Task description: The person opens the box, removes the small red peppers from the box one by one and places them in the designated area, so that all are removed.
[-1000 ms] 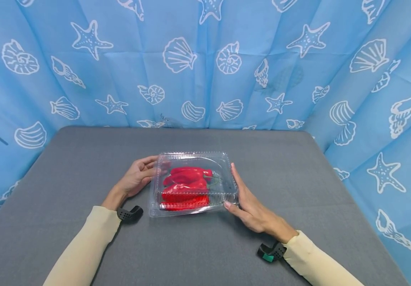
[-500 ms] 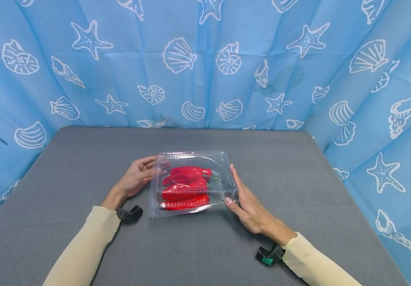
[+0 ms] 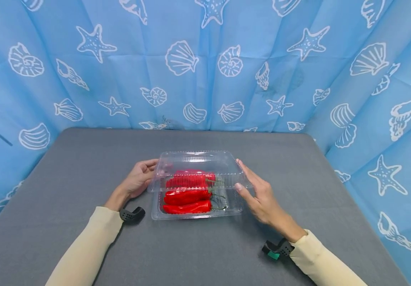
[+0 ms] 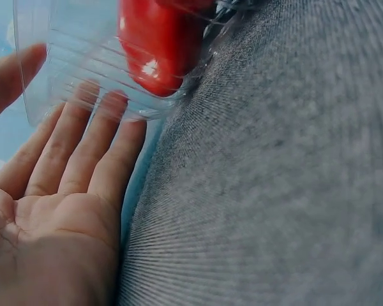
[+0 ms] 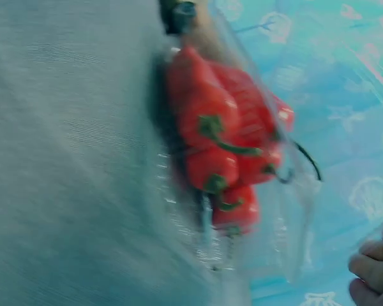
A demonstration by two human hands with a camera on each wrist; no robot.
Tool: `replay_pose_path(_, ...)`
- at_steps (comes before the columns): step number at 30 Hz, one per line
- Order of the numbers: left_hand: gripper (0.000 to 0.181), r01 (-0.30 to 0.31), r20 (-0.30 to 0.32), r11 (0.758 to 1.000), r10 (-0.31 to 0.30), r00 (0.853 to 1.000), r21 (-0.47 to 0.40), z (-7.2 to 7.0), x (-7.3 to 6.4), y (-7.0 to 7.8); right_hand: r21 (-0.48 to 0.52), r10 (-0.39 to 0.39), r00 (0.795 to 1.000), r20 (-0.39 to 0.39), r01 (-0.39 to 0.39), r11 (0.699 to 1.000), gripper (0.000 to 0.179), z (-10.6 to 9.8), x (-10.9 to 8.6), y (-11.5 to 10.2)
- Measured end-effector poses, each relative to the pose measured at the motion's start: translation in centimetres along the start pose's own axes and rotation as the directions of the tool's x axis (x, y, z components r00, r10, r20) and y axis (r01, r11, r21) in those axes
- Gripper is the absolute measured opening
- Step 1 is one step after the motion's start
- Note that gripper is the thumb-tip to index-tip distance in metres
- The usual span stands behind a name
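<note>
A clear plastic clamshell container (image 3: 196, 216) lies on the table with several red chili peppers (image 3: 187, 208) inside, their green stems toward the right. Its hinged lid (image 3: 200, 159) is tilted up, its front edge raised off the base. My right hand (image 3: 264, 200) grips the lid's right side, thumb near the front corner and fingers farther back. My left hand (image 3: 135, 180) supports the container's left end; in the left wrist view the left hand's fingers (image 4: 108, 150) reach out nearly straight against the clear wall. Peppers (image 5: 207, 124) look blurred in the right wrist view.
A grey cloth-covered table (image 3: 205, 254) lies beneath the container. Behind it and along the sides hangs a blue curtain (image 3: 205, 87) with white shell and starfish prints. A black wrist strap (image 3: 132, 215) is worn on the left wrist, another (image 3: 278, 249) on the right.
The lid's front edge has risen away from the base, uncovering the front peppers. My right hand has moved right and slightly up with it, while the left hand stays by the container's left end.
</note>
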State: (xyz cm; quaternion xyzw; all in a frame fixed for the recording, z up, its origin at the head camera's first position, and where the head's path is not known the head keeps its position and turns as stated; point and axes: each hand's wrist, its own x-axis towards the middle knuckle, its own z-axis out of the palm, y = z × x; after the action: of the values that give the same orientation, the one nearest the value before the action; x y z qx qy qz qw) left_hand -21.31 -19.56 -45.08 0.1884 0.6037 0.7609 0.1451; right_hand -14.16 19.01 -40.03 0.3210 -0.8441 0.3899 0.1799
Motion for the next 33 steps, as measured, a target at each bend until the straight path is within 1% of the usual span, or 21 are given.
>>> replay_pose_path(3,0.052,0.005,-0.001,1.000,-0.005,1.000,0.013,0.1,0.0,0.0,0.033,-0.010,0.999,-0.031,0.011,0.999,0.058,-0.5,0.7,0.3)
replay_pose_path(6,0.053,0.042,0.008,0.999,-0.042,0.999,0.026,0.2,0.1,0.1,0.031,0.016,0.999,-0.031,-0.015,0.999,0.054,-1.0,1.5,0.5)
replay_pose_path(8,0.054,0.064,0.020,0.997,-0.065,0.998,0.034,0.3,0.1,0.2,0.048,0.035,0.999,-0.025,-0.034,0.998,0.051,-1.4,2.2,0.6)
replay_pose_path(11,0.057,0.092,0.035,0.993,-0.094,0.995,0.068,0.5,0.2,0.2,0.079,0.068,0.998,-0.007,-0.067,0.995,0.056,-1.9,3.1,0.9)
replay_pose_path(13,0.059,0.095,0.039,0.991,-0.099,0.994,0.089,0.7,0.2,0.2,0.099,0.088,0.996,0.020,-0.089,0.991,0.067,-2.0,3.7,1.2)
replay_pose_path(17,0.059,0.078,0.044,0.991,-0.083,0.996,0.106,0.8,0.1,0.0,0.103,0.123,0.987,0.098,-0.133,0.986,0.095,-1.5,4.2,2.4)
replay_pose_path(20,0.056,0.059,0.044,0.993,-0.064,0.997,0.098,0.8,0.0,-0.2,0.099,0.119,0.981,0.150,-0.135,0.986,0.105,-0.8,4.4,3.6)
replay_pose_path(24,0.054,0.046,0.041,0.995,-0.049,0.998,0.085,0.9,-0.1,-0.4,0.121,0.080,0.984,0.159,-0.100,0.988,0.104,0.2,4.6,5.2)
replay_pose_path(27,0.054,0.050,0.031,0.996,-0.052,0.998,0.074,1.0,-0.2,-0.4,0.155,0.070,0.986,0.153,-0.094,0.983,0.101,0.7,4.7,6.0)
replay_pose_path(31,0.054,0.062,0.016,0.996,-0.063,0.998,0.063,1.2,-0.3,-0.1,0.219,0.096,0.982,0.161,-0.131,0.967,0.098,1.3,4.7,6.6)
replay_pose_path(33,0.055,0.064,0.014,0.996,-0.064,0.998,0.060,1.3,-0.3,0.0,0.265,0.122,0.978,0.171,-0.165,0.950,0.096,1.6,4.6,6.7)
